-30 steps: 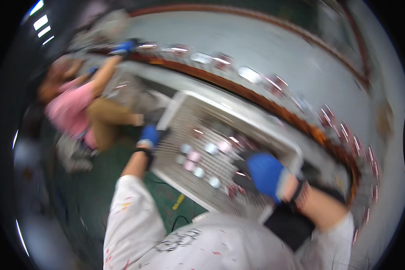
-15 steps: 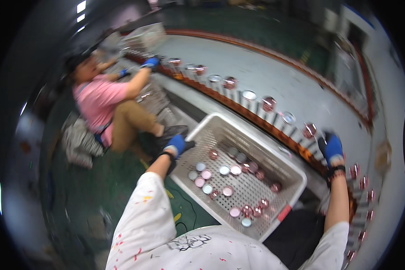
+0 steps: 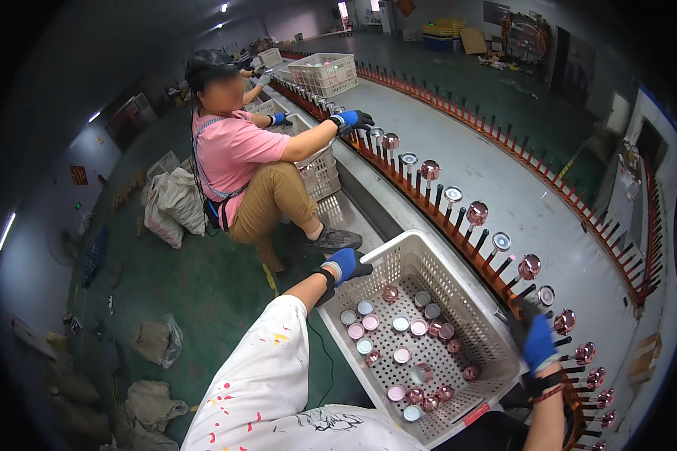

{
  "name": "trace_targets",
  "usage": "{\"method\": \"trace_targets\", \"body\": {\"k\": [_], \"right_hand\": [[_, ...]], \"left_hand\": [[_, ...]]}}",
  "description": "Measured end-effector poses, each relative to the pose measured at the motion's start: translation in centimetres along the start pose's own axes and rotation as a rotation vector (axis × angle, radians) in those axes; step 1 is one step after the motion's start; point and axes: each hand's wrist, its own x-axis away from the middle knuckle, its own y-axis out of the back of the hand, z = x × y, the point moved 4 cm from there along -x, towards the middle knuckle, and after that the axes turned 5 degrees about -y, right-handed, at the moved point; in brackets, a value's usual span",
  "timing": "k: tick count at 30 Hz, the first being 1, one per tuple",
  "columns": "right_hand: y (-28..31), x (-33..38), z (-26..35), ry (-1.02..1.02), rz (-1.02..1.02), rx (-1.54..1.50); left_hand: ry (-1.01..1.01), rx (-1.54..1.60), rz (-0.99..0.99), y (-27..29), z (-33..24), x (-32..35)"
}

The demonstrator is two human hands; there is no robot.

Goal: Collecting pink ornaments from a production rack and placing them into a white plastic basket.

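My left hand (image 3: 346,264), in a blue and black glove, is closed over the far left corner of a pale perforated plastic crate (image 3: 376,252). Small round shiny pieces lie inside; some are rose metallic (image 3: 430,403), others show pale pink (image 3: 402,354) or pale blue (image 3: 412,413) faces. One rose piece (image 3: 421,372) in the crate is smeared by motion. Beside the crate's right rim, my gloved right hand (image 3: 535,342) is blurred close to the line of black pegs. Its fingers do not show clearly. Round rose pieces (image 3: 529,266) stand on these pegs.
A co-worker in a pink shirt (image 3: 237,146) sits at the left, one gloved hand (image 3: 353,120) over the pegs. The curved peg rail (image 3: 429,207) edges a grey table (image 3: 444,139). Another crate (image 3: 323,71) stands farther back; sacks (image 3: 177,203) lie on the green floor.
My view has swung, showing more of the room. My right hand has come from the pegs toward the crate's right rim. A blurred piece now shows in the crate. My left hand keeps its grip.
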Motion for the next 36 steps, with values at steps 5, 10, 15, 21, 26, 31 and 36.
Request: {"method": "trace_targets", "body": {"k": [5,10,15,21,26,31,36], "right_hand": [[9.2,1.1,-7.0,-0.349,-0.249,0.488],[8.3,1.1,-4.3,-0.708,-0.095,0.038],[8.4,-6.9,-9.4,-0.349,-0.16,0.368],[6.2,-7.7,-12.2,-0.461,-0.134,0.628],[-1.3,-4.4,-0.7,-0.107,0.131,0.515],[2.9,-5.3,-1.7,-0.116,0.028,0.462],[12.3,-4.5,-14.3,-0.482,-0.346,0.861]], "left_hand": [[-0.082,-0.045,-0.07,-0.7,1.1,0.0],[-0.059,-0.073,0.098,-2.6,0.4,-3.5],[0.099,0.095,-0.042,0.1,2.1,-7.3],[-0.253,0.375,-0.041,-2.4,-1.8,-7.8],[-0.123,0.31,-0.032,-3.4,0.2,-7.6],[-0.105,0.384,0.039,-4.2,0.1,-8.1],[-0.028,0.324,0.076,-4.5,-0.4,-8.0]]}}
